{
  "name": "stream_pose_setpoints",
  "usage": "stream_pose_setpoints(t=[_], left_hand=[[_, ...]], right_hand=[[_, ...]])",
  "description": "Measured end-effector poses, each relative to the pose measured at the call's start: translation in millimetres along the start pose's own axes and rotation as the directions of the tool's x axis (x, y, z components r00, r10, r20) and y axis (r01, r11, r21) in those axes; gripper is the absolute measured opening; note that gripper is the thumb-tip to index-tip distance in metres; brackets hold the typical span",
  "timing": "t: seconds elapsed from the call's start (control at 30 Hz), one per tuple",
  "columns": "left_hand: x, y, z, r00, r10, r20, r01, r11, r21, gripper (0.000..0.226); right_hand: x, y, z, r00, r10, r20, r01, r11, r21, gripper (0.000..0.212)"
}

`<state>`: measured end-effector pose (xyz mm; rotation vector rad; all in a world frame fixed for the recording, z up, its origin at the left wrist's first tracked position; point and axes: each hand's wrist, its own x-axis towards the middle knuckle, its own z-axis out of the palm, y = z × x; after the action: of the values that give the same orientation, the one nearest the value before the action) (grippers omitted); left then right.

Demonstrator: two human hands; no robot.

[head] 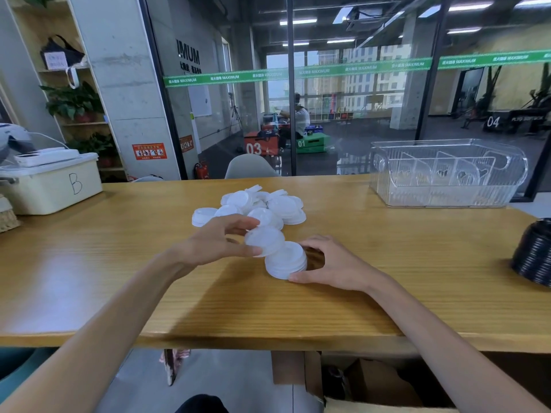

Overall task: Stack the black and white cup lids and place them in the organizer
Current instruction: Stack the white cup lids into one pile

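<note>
A short stack of white lids [286, 261] stands on the wooden table [119, 248] in front of me. My right hand [331, 263] curls round the stack's right side and holds it. My left hand [214, 241] pinches a single white lid [264, 239], tilted just above and left of the stack. Behind them lies a loose pile of white lids [256, 205]. A stack of black lids [535, 254] lies at the table's right edge. The clear plastic organizer [447, 174] with dividers stands at the back right.
A cream storage box marked B [50, 183] sits at the back left of the table. A glass wall runs behind the table, with a grey chair [252, 166] tucked in. Cardboard boxes [372, 383] lie under the near edge.
</note>
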<state>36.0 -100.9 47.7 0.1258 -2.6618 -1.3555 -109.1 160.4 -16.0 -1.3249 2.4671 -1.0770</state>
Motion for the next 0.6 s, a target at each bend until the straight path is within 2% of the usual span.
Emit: stream_pose_setpoints(t=[0.17,0.3,0.37,0.53,0.6], left_hand=[[9,8,26,0.993,0.062,0.099,-0.068,0.996,0.057,0.056],[12,6,37,0.987,0.063,0.144,-0.069,0.997,0.033,0.059],[11,5,43,0.988,0.068,0.140,-0.070,0.997,0.013,0.060],[14,-3,56,0.992,0.127,0.024,-0.127,0.992,-0.001,0.075],[16,-5,55,0.990,0.139,0.035,-0.139,0.990,-0.021,0.068]], right_hand=[[2,4,1,1.000,0.008,-0.010,-0.008,1.000,-0.003,0.093],[1,4,1,1.000,0.009,-0.005,-0.009,1.000,0.007,0.090],[2,4,1,1.000,0.007,-0.005,-0.007,1.000,0.014,0.084],[3,3,0,1.000,0.002,-0.005,-0.002,1.000,0.021,0.078],[3,4,0,1.000,0.005,-0.015,-0.004,1.000,0.031,0.080]])
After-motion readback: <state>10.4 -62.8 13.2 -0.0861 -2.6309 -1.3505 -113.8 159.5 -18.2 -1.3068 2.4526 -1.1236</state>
